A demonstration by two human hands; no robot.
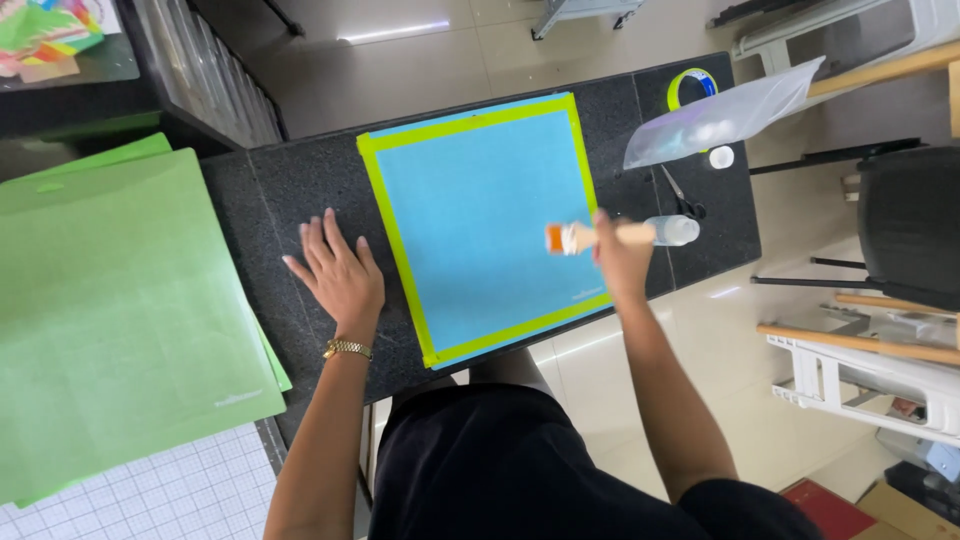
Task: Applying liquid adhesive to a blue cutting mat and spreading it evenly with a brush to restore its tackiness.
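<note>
A blue sheet lies on the dark stone table, framed along its edges by yellow-green tape. My right hand grips a wooden-handled paintbrush and holds its pale bristles over the sheet's right side. My left hand rests flat on the table with fingers spread, just left of the taped sheet, holding nothing. A gold watch sits on that wrist.
Green sheets are stacked to the left over a gridded cutting mat. On the table's right end lie a clear bottle, scissors, a white cap, a tape roll and a plastic bag. A dark chair stands to the right.
</note>
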